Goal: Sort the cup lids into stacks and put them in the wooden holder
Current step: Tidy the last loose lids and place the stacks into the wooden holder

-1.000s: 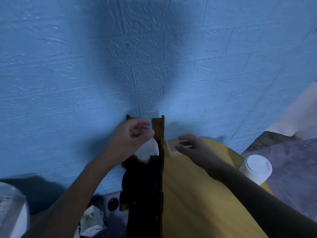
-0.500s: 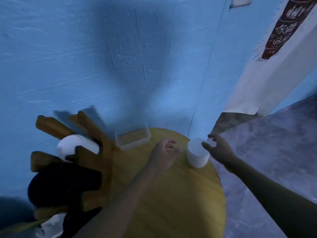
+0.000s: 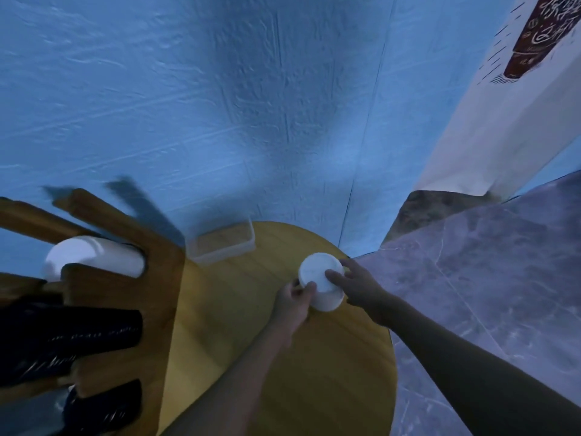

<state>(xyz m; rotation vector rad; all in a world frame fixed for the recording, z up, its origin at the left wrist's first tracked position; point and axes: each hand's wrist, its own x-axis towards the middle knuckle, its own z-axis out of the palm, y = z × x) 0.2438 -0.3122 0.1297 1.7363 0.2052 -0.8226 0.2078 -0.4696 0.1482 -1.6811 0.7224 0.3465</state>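
A stack of white cup lids [image 3: 316,273] stands on the round yellow table [image 3: 251,341] near its right edge. My left hand [image 3: 295,305] grips the stack's near left side with curled fingers. My right hand [image 3: 355,284] holds it from the right, fingers laid over the top lid. The wooden holder [image 3: 125,287] stands at the table's left. A white lid stack [image 3: 91,258] lies in its upper slot, and black lid stacks [image 3: 69,335] fill the lower slots.
A clear plastic box [image 3: 221,245] sits at the back of the table against the blue brick-pattern wall. Grey marbled floor [image 3: 487,278] lies to the right, below the table's edge. A white panel with a red banner hangs at upper right.
The view swung right from the holder to the table. My left hand left the holder and took the white lid stack's side. My right hand closed in onto the stack's top.
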